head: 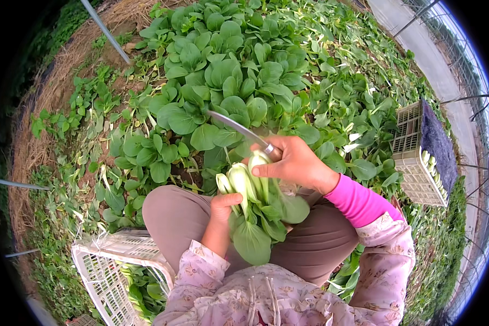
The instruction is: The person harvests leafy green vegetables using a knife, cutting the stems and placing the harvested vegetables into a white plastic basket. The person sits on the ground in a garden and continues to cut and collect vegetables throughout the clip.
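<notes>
Several heads of bok choy (241,181) lie together over my lap, pale stem bases up and leaves hanging down. My left hand (224,205) is closed around their stems from the left. In my right hand (295,165) is the wooden handle of a curved knife (240,128), its metal blade pointing up and left over the growing plants. The right thumb presses against the rightmost head. The fingers of the right hand behind that head are partly hidden.
Growing bok choy (224,73) fills the bed ahead, with cut leaves strewn around. A white plastic crate (98,281) holding greens stands at lower left. Another crate (419,175), with a dark cloth (438,142) and stacked stems, is at right. Metal poles (106,30) rise at left; a pale path runs at right.
</notes>
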### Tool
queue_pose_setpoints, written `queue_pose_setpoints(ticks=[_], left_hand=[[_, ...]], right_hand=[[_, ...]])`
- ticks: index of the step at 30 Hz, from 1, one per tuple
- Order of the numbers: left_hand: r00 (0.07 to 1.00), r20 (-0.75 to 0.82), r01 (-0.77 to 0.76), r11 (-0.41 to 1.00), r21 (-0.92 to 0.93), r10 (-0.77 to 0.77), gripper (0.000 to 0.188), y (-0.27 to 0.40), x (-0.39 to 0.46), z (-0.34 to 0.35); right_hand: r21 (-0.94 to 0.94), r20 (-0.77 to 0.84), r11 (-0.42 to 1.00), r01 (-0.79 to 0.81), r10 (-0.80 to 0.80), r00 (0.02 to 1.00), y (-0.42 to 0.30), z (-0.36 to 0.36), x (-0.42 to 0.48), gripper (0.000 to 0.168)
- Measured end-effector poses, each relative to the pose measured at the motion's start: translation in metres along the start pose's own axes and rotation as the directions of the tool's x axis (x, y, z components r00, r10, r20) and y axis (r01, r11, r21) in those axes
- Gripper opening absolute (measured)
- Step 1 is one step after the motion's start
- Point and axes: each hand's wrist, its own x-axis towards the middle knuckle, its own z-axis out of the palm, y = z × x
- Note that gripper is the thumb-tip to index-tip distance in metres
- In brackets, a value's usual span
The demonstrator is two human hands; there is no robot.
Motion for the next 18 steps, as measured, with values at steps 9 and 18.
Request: queue_pose_setpoints(ticks=[9,18], left_hand=[[0.996,0.062,-0.062,0.989,-0.131,0.071,0.082,0.01,0.005,0.005],[0.991,0.13,0.004,0.945,-0.326,0.04,0.077,0.005,0.009,-0.009]], right_hand=[[0.113,-0.203,0.992,0.059,-0.035,0.979,0.001,-0.016,0.002,0.037],[0.063,-0.097,0.99,-0.126,0.131,0.987,0.001,-0.014,0.005,0.038]])
